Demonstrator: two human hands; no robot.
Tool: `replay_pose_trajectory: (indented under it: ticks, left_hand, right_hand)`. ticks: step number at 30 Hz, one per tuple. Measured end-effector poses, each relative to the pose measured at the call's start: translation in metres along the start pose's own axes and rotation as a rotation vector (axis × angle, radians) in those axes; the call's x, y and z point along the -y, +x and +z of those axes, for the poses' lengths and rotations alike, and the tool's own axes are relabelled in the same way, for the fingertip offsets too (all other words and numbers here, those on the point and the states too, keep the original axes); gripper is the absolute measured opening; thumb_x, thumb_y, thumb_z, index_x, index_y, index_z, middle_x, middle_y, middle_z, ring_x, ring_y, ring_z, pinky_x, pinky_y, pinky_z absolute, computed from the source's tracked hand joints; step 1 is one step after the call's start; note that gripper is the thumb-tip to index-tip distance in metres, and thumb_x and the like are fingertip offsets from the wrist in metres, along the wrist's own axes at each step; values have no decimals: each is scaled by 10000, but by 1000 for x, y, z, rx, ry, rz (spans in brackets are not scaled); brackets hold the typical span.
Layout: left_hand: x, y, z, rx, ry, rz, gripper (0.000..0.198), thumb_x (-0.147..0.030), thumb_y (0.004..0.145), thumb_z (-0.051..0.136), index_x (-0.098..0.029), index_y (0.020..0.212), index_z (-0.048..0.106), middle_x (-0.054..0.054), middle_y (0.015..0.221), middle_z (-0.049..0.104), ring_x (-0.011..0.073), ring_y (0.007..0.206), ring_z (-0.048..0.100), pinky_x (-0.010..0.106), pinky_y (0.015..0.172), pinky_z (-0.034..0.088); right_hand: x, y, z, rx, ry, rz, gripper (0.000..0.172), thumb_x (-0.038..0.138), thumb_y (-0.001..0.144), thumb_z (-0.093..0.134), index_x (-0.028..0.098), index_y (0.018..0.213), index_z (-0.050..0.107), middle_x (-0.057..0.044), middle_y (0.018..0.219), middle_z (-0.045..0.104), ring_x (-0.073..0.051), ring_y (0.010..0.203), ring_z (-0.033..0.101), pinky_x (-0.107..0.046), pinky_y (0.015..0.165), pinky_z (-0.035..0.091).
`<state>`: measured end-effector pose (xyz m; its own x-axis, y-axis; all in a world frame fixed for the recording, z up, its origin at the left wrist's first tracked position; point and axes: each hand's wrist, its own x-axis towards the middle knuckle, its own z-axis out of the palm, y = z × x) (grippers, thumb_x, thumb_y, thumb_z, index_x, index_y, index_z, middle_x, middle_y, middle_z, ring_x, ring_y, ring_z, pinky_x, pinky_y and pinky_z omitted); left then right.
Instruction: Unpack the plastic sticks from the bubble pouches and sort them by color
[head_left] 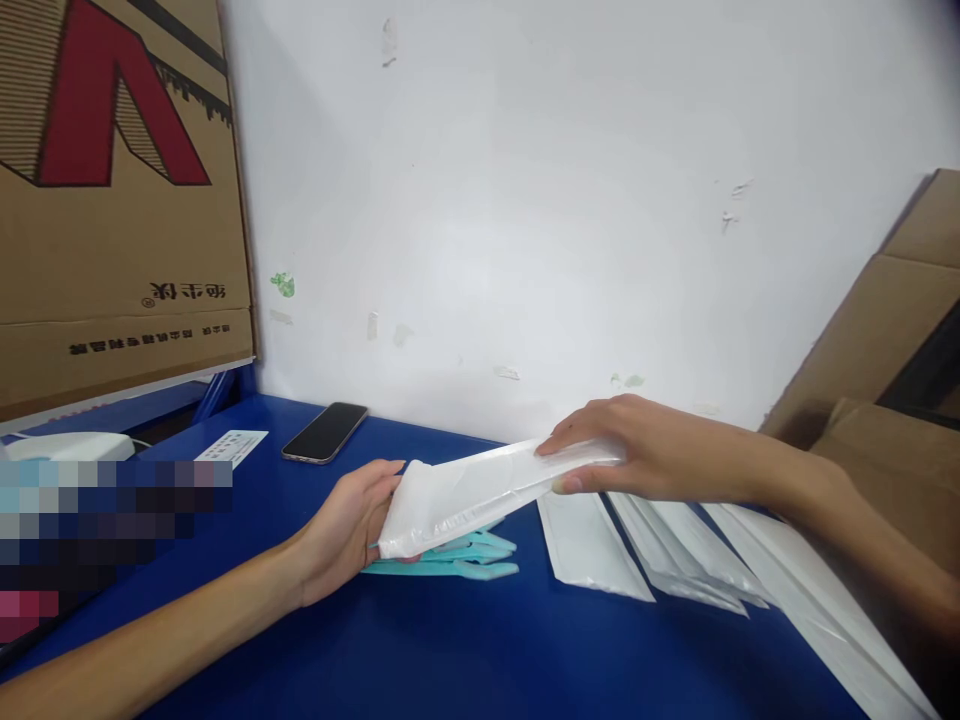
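Observation:
A white padded envelope (472, 490), long and slim with a glossy seam, is held tilted above the blue table. Its left end lies against the palm and fingers of my left hand (349, 530), which curls around it; part of those fingers is hidden behind it. At the upper right end, my right hand (619, 450) pinches the envelope between thumb and fingers. Turquoise plastic pieces (469, 557) with notched ends show just below the envelope, close to my left hand. Whether that hand also touches them I cannot tell.
More white envelopes (596, 550) lie in a row at the right of the blue table (450, 650). A dark phone (326, 432) and a printed card (236, 445) lie at the back left. Cardboard boxes stand left (120, 240) and right (870, 300). A white wall rises behind.

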<state>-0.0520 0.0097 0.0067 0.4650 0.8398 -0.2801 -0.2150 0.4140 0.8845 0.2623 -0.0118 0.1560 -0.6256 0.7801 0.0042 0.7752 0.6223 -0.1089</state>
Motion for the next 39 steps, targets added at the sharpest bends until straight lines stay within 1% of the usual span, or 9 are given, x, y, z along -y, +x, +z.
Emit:
replay_pose_trajectory:
  ticks: [7,13,17,21,24,27,33,36,39]
  left_hand:
    - [0,4,-5,172,66,19,534,-525,993,390,-88,1212,606,104,810,686,218,684,667,218,450,378]
    - [-2,5,-7,228,62,14,386,-433,914,462,-93,939,644,72,724,585,135,531,509,198,384,170]
    - [-9,1,-7,240,148,40,322,-259,731,563,-105,993,670,31,758,524,100,556,408,199,418,119]
    - [-14,-2,-8,233,450,90,429,-254,754,662,-182,1177,671,24,931,604,83,584,397,182,442,212]
    - [-14,-3,-6,238,718,228,649,-306,806,746,-277,1423,547,47,1346,604,187,1001,607,225,747,491]
    - [-11,-2,-4,220,936,411,628,-390,902,692,-276,1487,493,61,1480,560,286,1330,510,342,1060,425]
    - [-6,0,-10,-53,1377,625,345,-248,949,488,-263,1267,620,56,1091,744,281,944,686,291,713,424]
    - [-3,3,-17,-72,1590,646,327,-183,898,431,-251,1173,595,46,899,711,251,752,643,294,601,313]
    - [0,7,-22,-54,1695,688,127,-250,955,402,-240,971,527,38,792,645,230,639,566,311,556,215]
  right_hand:
    - [-11,1,-6,17,38,34,410,578,932,630,377,1279,721,3,1248,740,-316,1095,688,-383,837,541]
    - [-18,3,-12,-18,67,57,446,640,901,627,384,1248,743,-3,1260,738,-325,1103,683,-426,887,543]
    - [-17,4,-18,-20,58,72,451,644,894,632,386,1245,747,0,1267,736,-337,1115,679,-434,899,544]
    - [-15,4,-22,-11,45,75,422,621,901,636,393,1237,749,10,1270,735,-336,1125,674,-431,900,544]
    - [-16,3,-22,-14,43,77,415,604,905,641,393,1248,742,9,1283,728,-338,1133,670,-436,912,540]
    - [-17,-1,-18,-16,52,83,439,625,904,633,385,1256,737,-3,1288,725,-346,1143,663,-452,932,533]
    - [-22,-20,-3,-21,145,132,430,606,921,624,387,1279,714,-10,1302,714,-350,1145,658,-469,941,536]
    - [-27,-31,2,-39,185,164,403,583,917,641,396,1265,718,-1,1311,709,-349,1166,652,-467,963,534]
    - [-33,-39,4,-27,202,194,391,576,905,659,412,1254,722,15,1321,706,-346,1198,640,-463,993,528]
